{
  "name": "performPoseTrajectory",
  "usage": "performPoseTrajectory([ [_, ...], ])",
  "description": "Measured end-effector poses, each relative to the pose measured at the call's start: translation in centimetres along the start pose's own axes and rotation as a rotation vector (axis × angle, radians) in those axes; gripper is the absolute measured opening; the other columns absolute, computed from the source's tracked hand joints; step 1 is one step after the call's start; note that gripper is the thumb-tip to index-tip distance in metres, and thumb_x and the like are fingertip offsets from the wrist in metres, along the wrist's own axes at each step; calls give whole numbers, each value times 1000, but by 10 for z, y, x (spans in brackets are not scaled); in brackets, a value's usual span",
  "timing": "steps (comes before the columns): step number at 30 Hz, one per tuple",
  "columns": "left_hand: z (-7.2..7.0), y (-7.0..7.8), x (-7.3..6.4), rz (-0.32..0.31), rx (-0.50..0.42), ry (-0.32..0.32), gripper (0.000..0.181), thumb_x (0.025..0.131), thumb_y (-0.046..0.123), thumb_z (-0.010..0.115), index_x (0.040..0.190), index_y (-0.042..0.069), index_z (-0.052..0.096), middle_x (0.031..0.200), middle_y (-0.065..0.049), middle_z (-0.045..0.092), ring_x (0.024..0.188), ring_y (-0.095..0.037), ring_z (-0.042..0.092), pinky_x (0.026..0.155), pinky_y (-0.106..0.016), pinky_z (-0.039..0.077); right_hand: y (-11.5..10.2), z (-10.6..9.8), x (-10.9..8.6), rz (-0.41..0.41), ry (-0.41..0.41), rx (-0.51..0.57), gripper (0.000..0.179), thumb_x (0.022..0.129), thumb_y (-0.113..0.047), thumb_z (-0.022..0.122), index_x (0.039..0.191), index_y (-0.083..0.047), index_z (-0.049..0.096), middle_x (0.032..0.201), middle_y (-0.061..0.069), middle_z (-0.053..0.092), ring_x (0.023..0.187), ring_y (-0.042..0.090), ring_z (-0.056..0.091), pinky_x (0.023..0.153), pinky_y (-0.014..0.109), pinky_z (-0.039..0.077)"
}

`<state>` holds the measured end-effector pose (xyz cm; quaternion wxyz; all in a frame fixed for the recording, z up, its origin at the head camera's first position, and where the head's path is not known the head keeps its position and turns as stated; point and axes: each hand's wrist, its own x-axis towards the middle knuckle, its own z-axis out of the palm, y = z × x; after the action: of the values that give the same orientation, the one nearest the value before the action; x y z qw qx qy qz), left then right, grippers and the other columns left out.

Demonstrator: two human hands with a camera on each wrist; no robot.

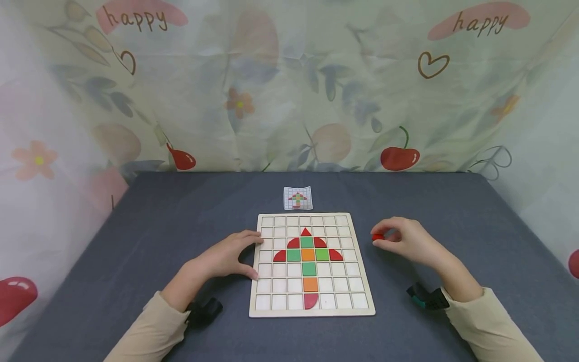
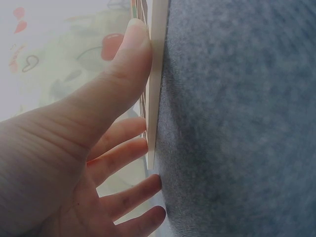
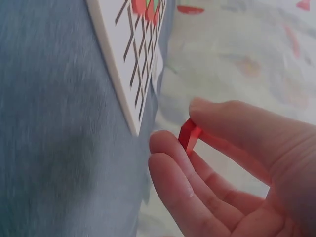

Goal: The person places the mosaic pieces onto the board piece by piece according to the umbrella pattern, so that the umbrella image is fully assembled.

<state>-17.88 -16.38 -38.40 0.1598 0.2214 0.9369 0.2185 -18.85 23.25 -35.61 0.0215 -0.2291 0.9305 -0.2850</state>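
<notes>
A wooden grid board (image 1: 334, 286) lies flat on the table. Set in its cells are a red triangle (image 1: 305, 232), green squares (image 1: 293, 255), orange squares (image 1: 310, 284) and red rounded pieces (image 1: 336, 256), with a pinkish-red one (image 1: 310, 300) at the bottom. My left hand (image 1: 224, 255) rests at the board's left edge, thumb and fingers spread and touching the rim. Off the board's right side, my right hand (image 1: 409, 241) pinches a small red block (image 3: 187, 136) between thumb and fingertips; its full outline is partly covered by the fingers.
Behind the board lies a small printed card (image 1: 297, 198) with a coloured grid pattern. Dark grey cloth (image 1: 190, 201) covers the table. A patterned curtain (image 1: 289, 100) hangs along the far edge and sides. Each wrist wears a black device (image 1: 427, 297).
</notes>
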Motion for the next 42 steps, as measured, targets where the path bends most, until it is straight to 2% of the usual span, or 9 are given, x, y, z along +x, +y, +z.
performPoseTrajectory([
  [5, 0, 0, -1, 0, 0, -1, 80, 70, 42, 79, 136, 8, 47, 146, -12, 39, 133, -32, 37, 107, -49, 34, -13, 8, 1, -37, -12, 23, 17, 81, -15, 72, 97, -9, 69, 93, 2, 65, 74, 9, 59, 62, 20, 49],
  [12, 1, -1, 0, -5, 1, 0, 80, 70, 42, 79, 136, 9, 47, 146, -11, 39, 133, -32, 37, 107, -49, 34, -25, 18, 2, -70, -65, 93, 20, 80, -14, 73, 99, -8, 68, 94, 3, 62, 79, 10, 60, 67, 21, 53],
  [18, 1, 0, 0, -11, 1, 0, 81, 70, 42, 78, 136, 9, 47, 147, -11, 39, 133, -31, 37, 107, -49, 34, -32, 24, 3, -73, -71, 116, 19, 80, -16, 74, 97, -10, 69, 94, 2, 61, 83, 13, 60, 69, 20, 53],
  [29, 0, 0, 1, -6, 2, 1, 81, 69, 42, 79, 136, 8, 47, 146, -11, 39, 133, -31, 38, 108, -49, 34, -42, 32, 5, -131, -95, 133, 19, 79, -12, 73, 98, -9, 68, 92, 4, 62, 79, 10, 60, 69, 20, 54],
  [35, 1, -2, 2, -10, 9, 2, 82, 69, 44, 79, 136, 9, 47, 147, -10, 39, 133, -31, 37, 108, -49, 34, -52, 37, 6, -109, -146, 150, 30, 77, -15, 76, 102, -5, 65, 97, 6, 65, 79, 9, 60, 69, 18, 53],
  [42, 1, -1, 1, -8, 4, 0, 82, 69, 43, 79, 136, 9, 47, 147, -11, 39, 133, -31, 37, 108, -49, 34, -61, 45, 6, -124, -181, 191, 29, 77, -15, 76, 101, -4, 65, 96, 5, 65, 82, 11, 61, 71, 20, 54],
])
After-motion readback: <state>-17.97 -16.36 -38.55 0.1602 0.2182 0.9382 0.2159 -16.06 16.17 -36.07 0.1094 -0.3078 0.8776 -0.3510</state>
